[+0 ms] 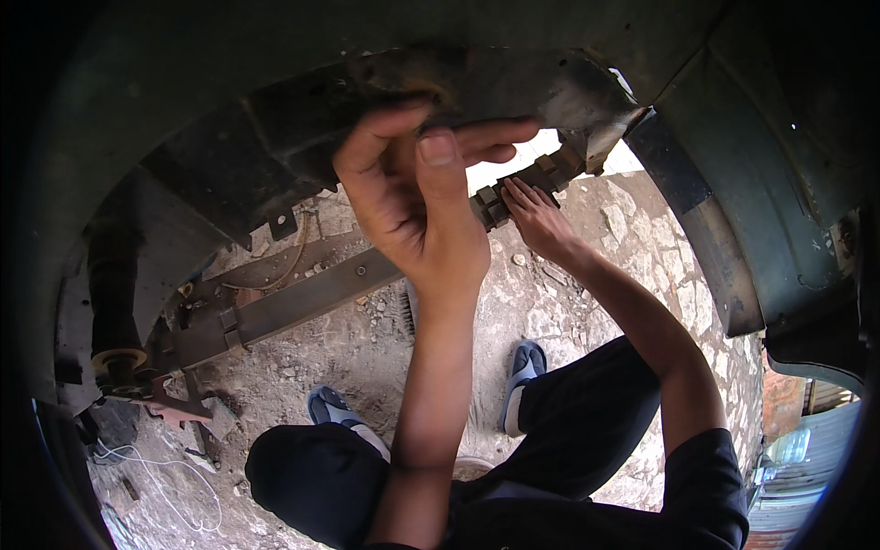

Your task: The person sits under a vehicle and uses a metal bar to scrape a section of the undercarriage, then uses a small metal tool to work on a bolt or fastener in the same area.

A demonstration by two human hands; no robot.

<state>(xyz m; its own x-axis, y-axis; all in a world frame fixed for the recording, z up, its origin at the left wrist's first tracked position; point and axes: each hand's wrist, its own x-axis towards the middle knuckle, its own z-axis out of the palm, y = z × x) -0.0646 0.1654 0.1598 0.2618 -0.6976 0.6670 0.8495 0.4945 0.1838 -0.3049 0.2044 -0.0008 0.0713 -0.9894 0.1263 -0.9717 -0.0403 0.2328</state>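
My left hand (pixel 414 202) is raised close in front of me, just below the dark metal panel (pixel 513 82) of a vehicle's wheel arch. Its thumb points up and its fingers reach apart, some bent; I see nothing held in it. Whether its fingertips touch the panel I cannot tell. Farther right, my right hand (pixel 543 225) lies with outstretched fingers on the blocky, clamped part of a leaf spring (pixel 302 298). That long flat steel spring runs from lower left to upper right, partly hidden behind my left wrist.
A dark shock absorber (pixel 115 284) stands at the left. Stony, dusty ground (pixel 605 275) lies below, with my slippered feet on it. A white cord (pixel 174 500) loops at lower left. Green bodywork (pixel 779 202) curves down at right, near corrugated sheets (pixel 816 472).
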